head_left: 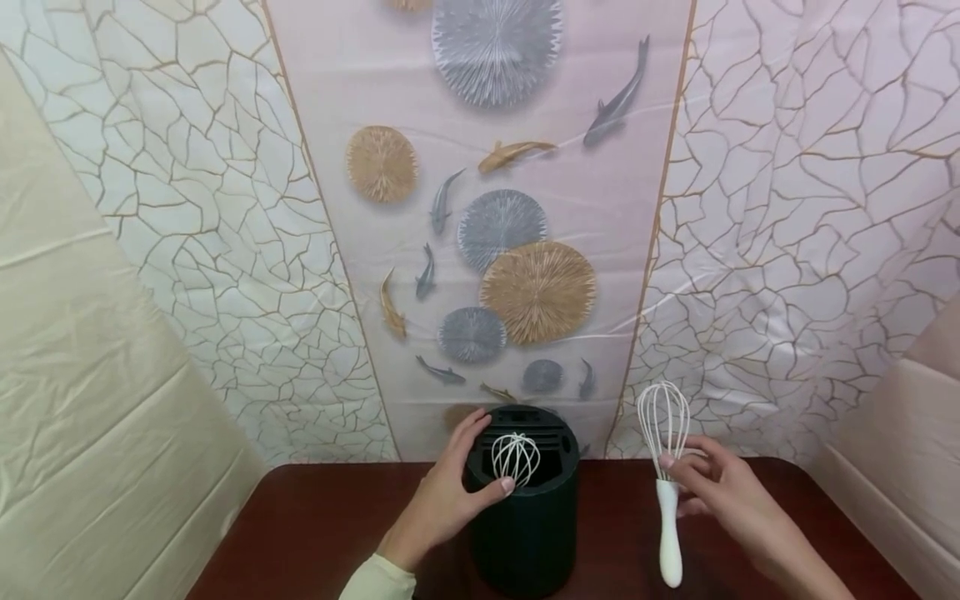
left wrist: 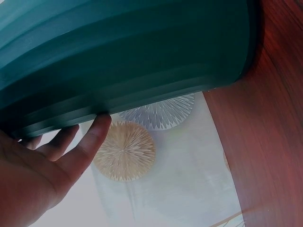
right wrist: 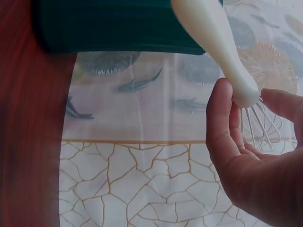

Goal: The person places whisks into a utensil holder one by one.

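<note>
A dark green round utensil holder [head_left: 525, 537] with a slotted top stands upright in front of me. My left hand [head_left: 448, 496] holds it at the upper left, thumb over the front rim and fingers along the far side. The wire head of one whisk [head_left: 515, 460] shows in the holder's opening; its lower part is hidden inside. To the right, my right hand [head_left: 723, 492] pinches a second whisk [head_left: 669, 533] near where its wires meet the white handle. That whisk is upright, wires up, and its handle [right wrist: 213, 42] hangs free below the fingers.
The dark red-brown table [head_left: 345, 533] has rounded back corners. Behind it hangs a patterned cloth [head_left: 465, 275] with fish and round leaf shapes. Cream cloth panels [head_left: 97, 400] rise at the left and right sides.
</note>
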A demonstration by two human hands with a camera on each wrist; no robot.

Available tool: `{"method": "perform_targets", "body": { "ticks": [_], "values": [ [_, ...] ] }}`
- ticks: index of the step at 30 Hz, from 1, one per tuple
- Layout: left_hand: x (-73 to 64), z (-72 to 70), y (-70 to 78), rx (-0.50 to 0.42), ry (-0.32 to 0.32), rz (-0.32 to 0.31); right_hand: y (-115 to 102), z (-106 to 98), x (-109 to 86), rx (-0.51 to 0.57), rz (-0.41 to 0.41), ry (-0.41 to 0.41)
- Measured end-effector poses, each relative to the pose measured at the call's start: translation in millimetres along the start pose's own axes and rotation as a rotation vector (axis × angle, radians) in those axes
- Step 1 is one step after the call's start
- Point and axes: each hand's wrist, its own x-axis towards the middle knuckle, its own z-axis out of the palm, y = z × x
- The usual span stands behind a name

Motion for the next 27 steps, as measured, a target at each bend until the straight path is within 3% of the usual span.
{"method": "perform_targets", "body": {
  "ticks": [10,27],
  "values": [
    [0.2,-1.5,3.9,0.010,0.009,-0.009,-7.9,10.1,1.0,0.041,-0.067,-0.013],
    [-1.2,1.5,0.5,0.006,0.012,0.006,-24.1,17.8,0.5,0.032,-0.070,-0.005]
  ]
}}
